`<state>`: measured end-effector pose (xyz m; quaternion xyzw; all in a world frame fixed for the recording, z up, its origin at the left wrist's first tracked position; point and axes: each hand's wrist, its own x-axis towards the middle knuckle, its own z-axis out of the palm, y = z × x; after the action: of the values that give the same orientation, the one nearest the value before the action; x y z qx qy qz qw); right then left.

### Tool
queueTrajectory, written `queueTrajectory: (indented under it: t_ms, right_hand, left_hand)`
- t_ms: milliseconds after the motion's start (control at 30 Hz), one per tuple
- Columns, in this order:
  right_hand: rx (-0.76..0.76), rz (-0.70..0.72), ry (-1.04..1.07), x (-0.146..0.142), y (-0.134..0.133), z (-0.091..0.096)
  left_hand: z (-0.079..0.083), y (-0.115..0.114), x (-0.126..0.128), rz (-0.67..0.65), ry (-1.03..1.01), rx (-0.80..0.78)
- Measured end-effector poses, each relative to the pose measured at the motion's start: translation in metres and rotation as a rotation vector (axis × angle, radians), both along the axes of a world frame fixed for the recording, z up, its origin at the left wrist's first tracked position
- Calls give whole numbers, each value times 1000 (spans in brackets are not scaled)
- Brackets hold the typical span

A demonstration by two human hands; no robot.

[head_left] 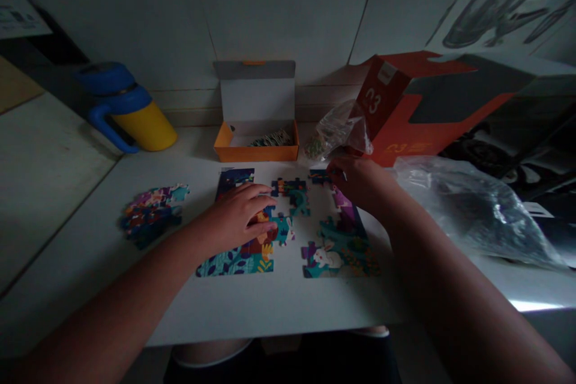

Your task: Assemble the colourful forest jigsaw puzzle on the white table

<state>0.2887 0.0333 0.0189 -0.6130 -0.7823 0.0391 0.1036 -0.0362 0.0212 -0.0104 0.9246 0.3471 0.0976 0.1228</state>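
Note:
On the white table lies a partly joined jigsaw puzzle in two main sections. My left hand (245,214) rests flat over the left section (234,261), fingers apart, covering part of it. A small joined group of puzzle pieces (297,197) sits between the sections. The right section (344,252) shows a white rabbit. At its upper corner, my right hand (353,179) has its fingers curled and pinched on a puzzle piece, mostly hidden beneath them. Just left of those fingertips is a dark blue edge piece (318,176).
A heap of loose puzzle pieces (155,213) lies at left. Behind are a blue-yellow jug (146,123), an open orange box (256,154) with contents, a small clear bag (339,132) and a large red box (405,114). A clear plastic sheet (468,210) covers the right side.

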Motion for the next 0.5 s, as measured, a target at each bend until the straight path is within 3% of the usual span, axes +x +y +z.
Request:
queueTrajectory:
  t_ms: [300, 400, 500]
  right_hand:
    - [35, -35, 0, 2, 1, 2]
    - [23, -66, -12, 1, 1, 2]
    - [22, -50, -26, 1, 0, -3]
  left_hand:
    - [5, 8, -11, 15, -68, 82]
    - [24, 16, -25, 96, -81, 131]
    - [57, 20, -51, 287, 1, 160]
